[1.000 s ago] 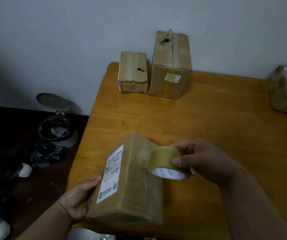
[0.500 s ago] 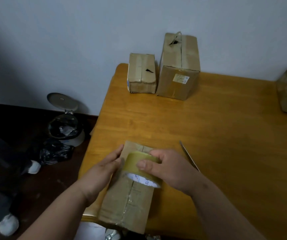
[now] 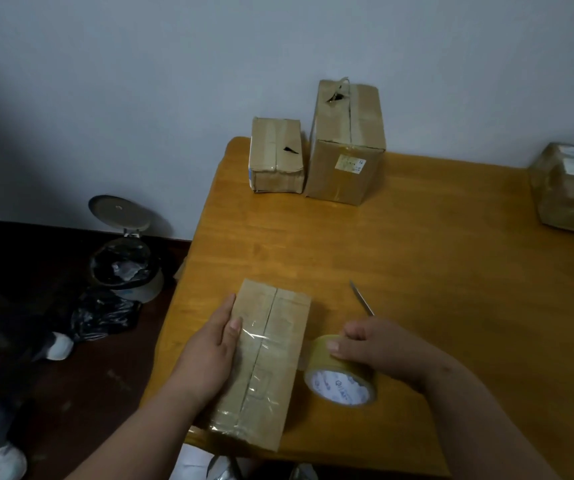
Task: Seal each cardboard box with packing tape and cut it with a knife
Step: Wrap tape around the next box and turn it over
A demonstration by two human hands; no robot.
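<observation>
The flat brown cardboard box (image 3: 264, 362) lies at the near left corner of the honey-coloured wooden table (image 3: 434, 271), its long axis running from about 6 o'clock up to 12, tipped a touch toward 1, centre seam facing up with clear tape glinting across it. Its near end juts slightly past the table's front edge. The left hand (image 3: 209, 355) lies flat along the box's left side, fingers straight and together, thumb pressing the tape. At 3 o'clock of the box, the right hand (image 3: 379, 344) curls its fingers over the tan roll of packing tape (image 3: 341, 372), gripping it just beside the box, white core facing the camera. A slim metal knife (image 3: 361, 298) lies at 1 o'clock of the box, tip pointing toward 11, its handle hidden behind the right hand. Open tabletop stretches from there up to two taped cardboard boxes (image 3: 316, 150) by the wall at 12, and right toward a wrapped parcel (image 3: 569, 188) at the 2 o'clock edge.
</observation>
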